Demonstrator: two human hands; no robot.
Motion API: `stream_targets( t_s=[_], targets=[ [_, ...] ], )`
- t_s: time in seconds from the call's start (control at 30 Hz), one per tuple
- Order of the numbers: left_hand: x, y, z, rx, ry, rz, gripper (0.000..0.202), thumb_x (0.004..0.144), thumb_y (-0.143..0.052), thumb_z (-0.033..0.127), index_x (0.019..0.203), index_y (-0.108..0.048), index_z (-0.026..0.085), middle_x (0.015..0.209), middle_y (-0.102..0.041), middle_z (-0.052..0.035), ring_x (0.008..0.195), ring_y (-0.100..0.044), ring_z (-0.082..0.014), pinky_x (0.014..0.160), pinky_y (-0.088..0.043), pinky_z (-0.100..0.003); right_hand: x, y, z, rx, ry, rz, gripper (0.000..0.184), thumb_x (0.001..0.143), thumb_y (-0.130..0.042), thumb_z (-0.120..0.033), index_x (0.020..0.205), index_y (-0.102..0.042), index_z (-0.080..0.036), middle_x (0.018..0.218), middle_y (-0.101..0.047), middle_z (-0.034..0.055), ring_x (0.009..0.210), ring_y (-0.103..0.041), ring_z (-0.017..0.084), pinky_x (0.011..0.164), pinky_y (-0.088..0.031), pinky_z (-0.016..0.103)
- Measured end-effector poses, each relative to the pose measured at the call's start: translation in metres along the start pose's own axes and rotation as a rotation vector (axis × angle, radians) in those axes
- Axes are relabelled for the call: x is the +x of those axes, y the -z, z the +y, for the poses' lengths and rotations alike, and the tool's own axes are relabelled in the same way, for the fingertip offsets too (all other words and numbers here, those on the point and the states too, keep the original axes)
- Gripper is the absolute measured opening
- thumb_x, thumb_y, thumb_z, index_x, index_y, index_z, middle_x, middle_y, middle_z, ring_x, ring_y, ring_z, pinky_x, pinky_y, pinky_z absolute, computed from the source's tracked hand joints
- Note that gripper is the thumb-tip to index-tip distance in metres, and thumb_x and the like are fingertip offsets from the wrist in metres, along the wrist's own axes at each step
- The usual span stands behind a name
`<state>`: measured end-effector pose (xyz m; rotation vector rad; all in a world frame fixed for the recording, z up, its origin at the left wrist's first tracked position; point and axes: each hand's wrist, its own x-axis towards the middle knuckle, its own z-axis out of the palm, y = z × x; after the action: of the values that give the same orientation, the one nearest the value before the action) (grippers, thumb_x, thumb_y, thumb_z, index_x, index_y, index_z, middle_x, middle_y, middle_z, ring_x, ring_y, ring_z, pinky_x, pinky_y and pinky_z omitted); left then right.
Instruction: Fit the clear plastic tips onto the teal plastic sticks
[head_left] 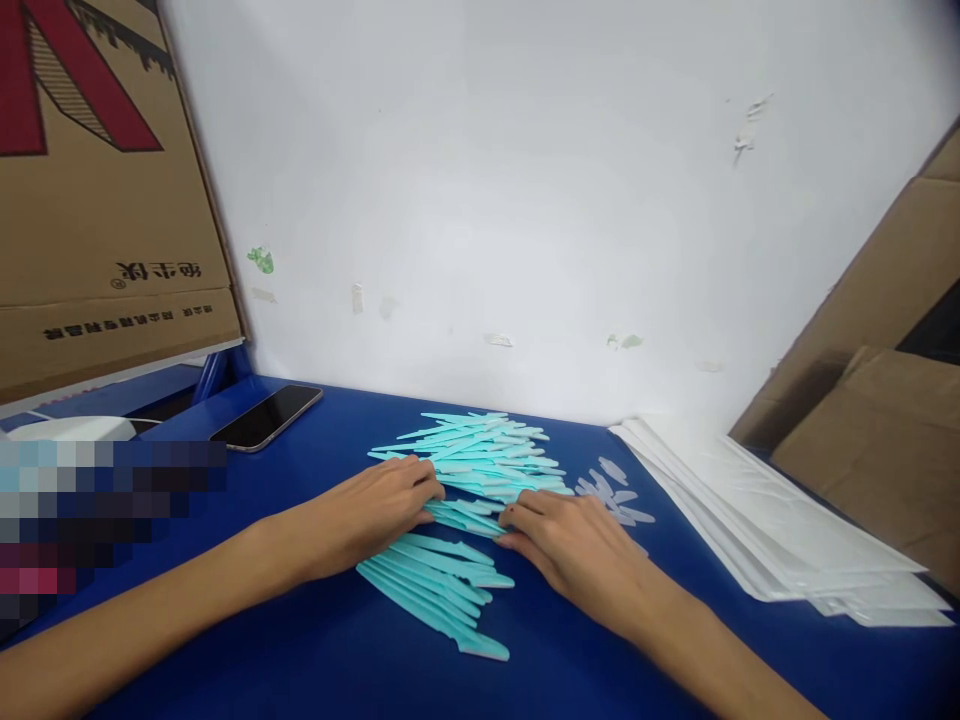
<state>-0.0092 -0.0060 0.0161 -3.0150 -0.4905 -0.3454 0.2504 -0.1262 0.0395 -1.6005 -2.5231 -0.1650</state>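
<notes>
A heap of turquoise eyebrow razors lies in the middle of the blue table, their slim handles pointing mostly left. Between my hands are a few more razors. My left hand pinches their left ends, its fingers curled. At the other end, my right hand has its thumb and fingers closed on the tip of a razor. Closer to me, a row of razors is fanned out side by side on the table. My fingers partly cover the razors they hold.
Small translucent blade covers are scattered right of the heap. Flat white plastic bags are stacked at the right. A phone lies at the back left, below a large cardboard box. Another cardboard box stands at the right. A white wall closes off the back.
</notes>
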Motion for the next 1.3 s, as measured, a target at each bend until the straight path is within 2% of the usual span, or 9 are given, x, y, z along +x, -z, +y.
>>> stream_targets(
  t_s=[0.23,0.47,0.6,0.67,0.77,0.87,0.97,1.1,1.3],
  targets=[
    [0.007,-0.002,0.003,0.128,0.013,-0.031,0.013,0.098,-0.062,0.019,0.111,-0.061,0.018,0.103,-0.062,-0.0064,0.092,-0.061,-0.0235,0.080,-0.045,-0.033,0.001,-0.004,-0.002,-0.045,0.008,0.023,0.016,0.106,-0.054,-0.028,0.097,-0.066,-0.021,0.090,-0.071,0.0011,0.077,-0.069,0.019,0.056,-0.030,0.030],
    [0.009,0.010,0.003,0.119,0.088,-0.141,0.010,0.097,-0.064,0.018,0.107,-0.061,0.017,0.107,-0.063,-0.0073,0.101,-0.061,-0.0251,0.089,-0.045,-0.036,0.003,-0.009,-0.005,-0.095,0.060,0.040,0.015,0.105,-0.054,-0.026,0.112,-0.067,-0.022,0.093,-0.071,0.0022,0.080,-0.070,0.022,0.056,-0.034,0.031],
    [0.007,0.010,0.002,0.173,0.071,-0.158,0.009,0.098,-0.059,0.015,0.107,-0.058,0.018,0.108,-0.062,-0.0070,0.100,-0.060,-0.0258,0.091,-0.044,-0.039,0.003,-0.010,-0.005,-0.113,0.075,0.049,0.020,0.104,-0.055,-0.023,0.122,-0.065,-0.022,0.095,-0.072,0.0028,0.083,-0.070,0.022,0.057,-0.035,0.032],
    [0.005,0.010,0.003,0.201,0.064,-0.171,0.018,0.097,-0.053,0.006,0.110,-0.056,0.019,0.108,-0.062,-0.0072,0.098,-0.059,-0.0257,0.090,-0.044,-0.040,0.003,-0.010,-0.005,-0.113,0.080,0.057,0.021,0.104,-0.056,-0.023,0.123,-0.064,-0.022,0.096,-0.073,0.0030,0.083,-0.070,0.022,0.057,-0.035,0.031],
    [0.003,0.014,0.007,0.210,0.076,-0.239,0.042,0.081,-0.050,-0.009,0.113,-0.052,0.018,0.110,-0.062,-0.0083,0.098,-0.060,-0.0256,0.087,-0.046,-0.038,0.003,-0.010,-0.006,-0.111,0.082,0.069,0.021,0.104,-0.056,-0.022,0.124,-0.062,-0.022,0.094,-0.073,0.0028,0.081,-0.070,0.022,0.056,-0.034,0.032],
    [0.004,0.020,0.011,0.208,0.105,-0.285,0.061,0.069,-0.051,-0.013,0.122,-0.048,0.017,0.113,-0.063,-0.0104,0.101,-0.061,-0.0272,0.088,-0.047,-0.037,0.002,-0.009,-0.007,-0.126,0.084,0.076,0.026,0.103,-0.056,-0.019,0.128,-0.059,-0.021,0.093,-0.072,0.0027,0.077,-0.068,0.021,0.055,-0.031,0.032],
    [0.007,0.027,0.016,0.209,0.122,-0.282,0.066,0.067,-0.051,-0.013,0.126,-0.047,0.016,0.113,-0.065,-0.0112,0.104,-0.063,-0.0290,0.089,-0.048,-0.038,0.000,-0.010,-0.006,-0.140,0.090,0.071,0.033,0.101,-0.057,-0.014,0.133,-0.056,-0.021,0.095,-0.072,0.0034,0.076,-0.067,0.020,0.053,-0.030,0.032],
    [0.011,0.031,0.025,0.246,0.128,-0.295,0.054,0.072,-0.054,-0.009,0.120,-0.052,0.015,0.107,-0.066,-0.0119,0.096,-0.066,-0.0308,0.082,-0.052,-0.040,0.001,-0.012,-0.006,-0.149,0.104,0.067,0.040,0.099,-0.056,-0.011,0.138,-0.054,-0.021,0.096,-0.072,0.0043,0.079,-0.068,0.021,0.053,-0.032,0.031],
    [0.011,0.021,0.026,0.343,0.089,-0.236,0.013,0.097,-0.052,0.007,0.105,-0.056,0.017,0.092,-0.067,-0.0095,0.082,-0.067,-0.0284,0.066,-0.049,-0.035,0.002,-0.019,-0.003,-0.104,0.110,0.102,0.040,0.100,-0.055,-0.010,0.138,-0.057,-0.021,0.099,-0.073,0.0058,0.084,-0.070,0.023,0.059,-0.045,0.031]
  ],
)
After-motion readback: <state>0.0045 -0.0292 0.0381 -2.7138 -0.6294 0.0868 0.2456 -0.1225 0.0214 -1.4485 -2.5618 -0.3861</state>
